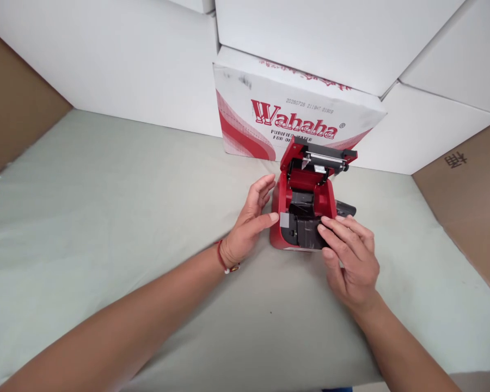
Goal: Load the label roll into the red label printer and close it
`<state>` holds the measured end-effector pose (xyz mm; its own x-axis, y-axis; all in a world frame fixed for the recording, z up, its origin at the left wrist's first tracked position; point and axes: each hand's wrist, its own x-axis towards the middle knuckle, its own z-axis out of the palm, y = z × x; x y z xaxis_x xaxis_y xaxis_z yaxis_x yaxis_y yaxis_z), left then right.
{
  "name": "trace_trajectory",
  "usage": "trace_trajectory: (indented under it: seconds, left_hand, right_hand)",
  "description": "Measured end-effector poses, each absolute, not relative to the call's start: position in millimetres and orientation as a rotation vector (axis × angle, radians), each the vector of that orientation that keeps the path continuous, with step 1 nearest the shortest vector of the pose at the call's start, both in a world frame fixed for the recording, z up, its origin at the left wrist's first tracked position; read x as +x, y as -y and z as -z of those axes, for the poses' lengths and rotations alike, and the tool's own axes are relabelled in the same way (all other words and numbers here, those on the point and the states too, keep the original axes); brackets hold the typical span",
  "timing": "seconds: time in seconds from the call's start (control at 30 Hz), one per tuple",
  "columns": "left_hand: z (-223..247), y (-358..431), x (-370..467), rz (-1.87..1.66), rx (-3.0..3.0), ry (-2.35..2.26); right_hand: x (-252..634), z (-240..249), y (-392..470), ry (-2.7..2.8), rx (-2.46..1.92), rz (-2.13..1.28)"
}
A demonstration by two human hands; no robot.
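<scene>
A small red and black label printer (283, 190) stands on the cloth with its lid (318, 155) raised, showing a black roller. Inside, a dark strip (308, 233), apparently of black labels, comes forward over the front edge. My right hand (353, 261) has its fingertips on the right side of this strip, with the thumb low at the printer's front right corner. Along the printer's left wall lies my left hand (249, 220), fingers loosely extended and thumb touching the front left edge. Part of the strip is hidden beneath my right fingers.
A dark cylindrical object (346, 208) lies right of the printer, partly hidden. Behind stands a white and red Wahaha carton (245, 103), against large white boxes (147, 65). Brown cardboard (469, 212) borders the right and left. Pale green cloth (126, 190) covers the table.
</scene>
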<state>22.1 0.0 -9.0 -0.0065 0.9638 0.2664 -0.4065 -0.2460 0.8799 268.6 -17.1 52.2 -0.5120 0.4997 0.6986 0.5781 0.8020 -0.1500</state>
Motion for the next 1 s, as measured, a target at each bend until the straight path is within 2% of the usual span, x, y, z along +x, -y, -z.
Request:
trace_trajectory:
  seconds: [0.2,0.37,0.47,0.6,0.77,0.87,1.0]
  left_hand:
    - [1,2,23,-1.492,1.170,-0.683]
    - [3,1,23,-1.492,1.161,-0.680]
    - [5,1,23,-1.495,1.158,-0.668]
    - [8,1,23,-1.498,1.153,-0.704]
    - [13,1,23,-1.491,1.144,-0.780]
    - [14,1,23,-1.524,1.154,-0.854]
    - [9,6,23,-1.619,1.261,-1.015]
  right_hand:
    - [266,-51,17,2.207,-0.802,0.172]
    - [271,-61,18,2.190,-0.820,0.067]
    - [275,-81,11,1.994,-0.969,-0.163]
    - [271,-106,-28,1.505,-1.097,-0.704]
    - [254,-104,-91,1.353,-1.171,-1.065]
    - [250,-95,-102,1.436,-1.138,-1.040]
    - [256,-92,-83,1.540,-1.083,-0.820]
